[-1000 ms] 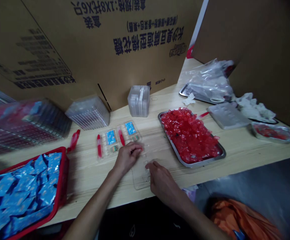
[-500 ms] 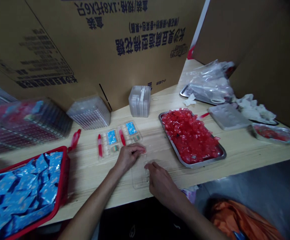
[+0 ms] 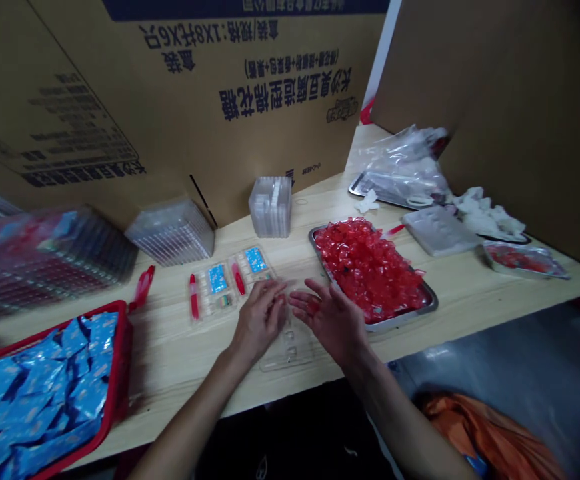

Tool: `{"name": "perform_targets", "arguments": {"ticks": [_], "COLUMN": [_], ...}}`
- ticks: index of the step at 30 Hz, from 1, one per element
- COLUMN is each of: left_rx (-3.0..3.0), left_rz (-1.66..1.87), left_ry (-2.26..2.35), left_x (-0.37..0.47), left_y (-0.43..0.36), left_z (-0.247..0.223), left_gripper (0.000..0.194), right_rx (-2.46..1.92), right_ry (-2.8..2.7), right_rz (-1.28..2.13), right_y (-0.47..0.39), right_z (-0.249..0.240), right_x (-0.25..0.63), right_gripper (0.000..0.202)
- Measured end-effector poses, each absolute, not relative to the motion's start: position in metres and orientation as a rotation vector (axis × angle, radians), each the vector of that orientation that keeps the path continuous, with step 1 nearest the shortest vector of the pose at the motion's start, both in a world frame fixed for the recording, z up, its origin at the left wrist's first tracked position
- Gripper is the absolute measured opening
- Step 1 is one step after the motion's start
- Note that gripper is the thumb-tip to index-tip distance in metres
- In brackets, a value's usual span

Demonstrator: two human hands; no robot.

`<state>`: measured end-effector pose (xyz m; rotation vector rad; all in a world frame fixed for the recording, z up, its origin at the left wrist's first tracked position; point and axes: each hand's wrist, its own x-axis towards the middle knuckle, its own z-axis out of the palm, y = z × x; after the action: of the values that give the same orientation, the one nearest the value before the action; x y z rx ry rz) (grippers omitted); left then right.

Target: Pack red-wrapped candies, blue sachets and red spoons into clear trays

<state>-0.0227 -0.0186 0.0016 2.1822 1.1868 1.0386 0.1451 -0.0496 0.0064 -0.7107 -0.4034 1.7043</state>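
My left hand (image 3: pixel 261 315) is above the upper part of a clear plastic tray (image 3: pixel 275 363), its fingers pinched together. Whatever is between those fingertips is too small to make out. Beside it, my right hand (image 3: pixel 333 320) is turned palm inward with the fingers stretched out and apart. A small reddish patch shows near its fingers, but I cannot tell if it is a loose piece. The tray lies flat under both hands and its upper part is hidden. To the left lie filled clear trays (image 3: pixel 210 313) with blue packets (image 3: pixel 217 279) and red-capped tubes (image 3: pixel 193 297).
A metal tray (image 3: pixel 433 303) heaped with red wrapped pieces (image 3: pixel 370 267) stands at right. At left is a red basket (image 3: pixel 123 347) of blue packets (image 3: pixel 45 393). Stacks of clear trays (image 3: pixel 270 207) stand before a large carton (image 3: pixel 180 127). A plastic bag (image 3: pixel 410 160) lies far right.
My right hand has come off the clear tray, moved up and right, and opened its fingers. My left hand remains pinched near the tray's upper part. The view has shifted slightly.
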Motion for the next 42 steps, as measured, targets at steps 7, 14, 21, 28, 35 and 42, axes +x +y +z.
{"name": "perform_targets", "arguments": {"ticks": [7,14,21,28,35,42], "left_rx": [1.774,0.939,0.645,0.886,1.129,0.782], "left_rz": [1.006,1.022,1.007,1.107,1.044,1.115], "left_ry": [1.192,1.067,0.99,1.115,1.221,1.203], "left_x": [0.0,-0.015,-0.015,-0.014,-0.017,-0.047], "left_y": [-0.039,-0.033,-0.037,-0.04,-0.047,-0.041], "left_z": [0.019,0.017,0.026,0.02,0.01,0.024], "left_gripper": [0.017,0.035,0.041,0.037,0.03,0.044], "right_rx": [-0.984,-1.146,-1.309,-1.255,-1.476,-1.784], "right_ry": [-0.675,-1.272,-1.424,-1.497,-1.714,-1.855], "right_rz": [1.601,1.24,0.939,0.947,0.698,0.45], "right_y": [-0.052,-0.051,-0.052,-0.054,-0.057,-0.029], "right_z": [0.024,0.008,0.007,0.016,0.012,0.031], "right_x": [0.126,0.13,0.123,0.121,0.115,0.176], "right_gripper": [0.052,0.032,0.008,0.014,0.011,0.03]}}
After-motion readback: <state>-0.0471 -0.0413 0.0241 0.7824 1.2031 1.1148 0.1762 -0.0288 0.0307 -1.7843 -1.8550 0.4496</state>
